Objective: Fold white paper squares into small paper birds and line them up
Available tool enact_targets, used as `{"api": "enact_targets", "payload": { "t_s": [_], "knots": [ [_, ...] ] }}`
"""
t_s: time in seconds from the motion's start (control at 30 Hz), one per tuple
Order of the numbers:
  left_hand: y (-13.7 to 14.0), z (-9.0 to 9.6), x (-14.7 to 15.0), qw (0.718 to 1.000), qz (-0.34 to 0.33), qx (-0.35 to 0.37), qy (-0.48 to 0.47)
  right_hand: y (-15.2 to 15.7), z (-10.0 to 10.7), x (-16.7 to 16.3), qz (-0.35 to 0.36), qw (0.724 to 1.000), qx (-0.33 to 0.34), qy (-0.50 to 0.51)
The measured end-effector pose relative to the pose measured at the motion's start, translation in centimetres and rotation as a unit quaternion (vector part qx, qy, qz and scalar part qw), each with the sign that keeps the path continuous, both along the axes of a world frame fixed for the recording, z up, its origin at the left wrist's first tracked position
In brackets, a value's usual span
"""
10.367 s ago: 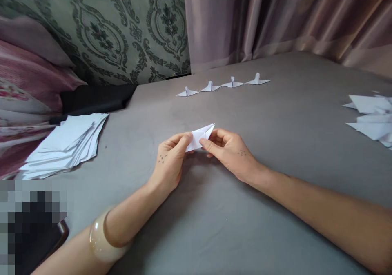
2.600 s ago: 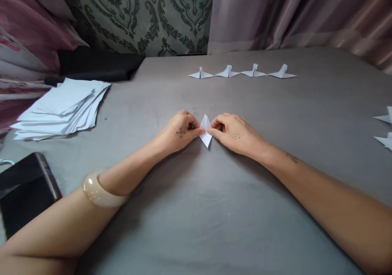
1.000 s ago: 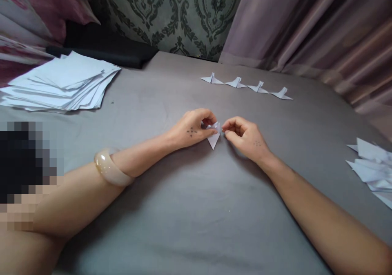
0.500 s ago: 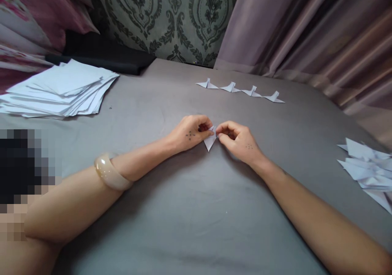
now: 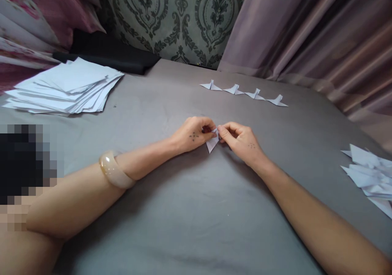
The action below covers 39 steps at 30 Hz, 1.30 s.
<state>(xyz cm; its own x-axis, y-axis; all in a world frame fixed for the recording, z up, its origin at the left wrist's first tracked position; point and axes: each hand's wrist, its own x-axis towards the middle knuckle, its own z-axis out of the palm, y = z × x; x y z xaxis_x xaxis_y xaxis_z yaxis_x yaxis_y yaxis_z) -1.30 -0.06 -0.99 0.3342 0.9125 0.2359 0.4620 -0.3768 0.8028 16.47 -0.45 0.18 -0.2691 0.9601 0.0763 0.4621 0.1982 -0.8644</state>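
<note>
One folded white paper [image 5: 212,144] is pinched by the left hand [image 5: 195,134], its right edge by the right hand [image 5: 243,141]; four origami pieces [image 5: 235,90] line up beyond both.

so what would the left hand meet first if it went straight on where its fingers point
Likely the right hand, close by at the other side of the small folded paper that the left hand pinches; depth there is hard to judge.

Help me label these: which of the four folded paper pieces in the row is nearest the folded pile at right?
The row's rightmost piece; the other three pieces lie farther left, farther from the pile.
</note>
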Motion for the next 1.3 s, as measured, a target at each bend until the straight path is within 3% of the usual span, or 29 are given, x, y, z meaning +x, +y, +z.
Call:
{"api": "enact_targets", "payload": {
  "t_s": [0.5, 0.93, 1.3],
  "knots": [
    [0.0, -0.1, 0.1, 0.999, 0.009, 0.028, 0.020, -0.2, 1.3, -0.5, -0.042, 0.994, 0.015, -0.102],
    [-0.2, 0.4, 0.0, 1.000, -0.001, 0.021, 0.017, 0.5, 1.8, -0.1, -0.048, 0.987, -0.153, 0.000],
    [-0.1, 0.2, -0.2, 1.000, -0.003, -0.003, 0.017, 0.8, 1.7, 0.4, -0.029, 0.970, -0.232, 0.067]
  ]
}}
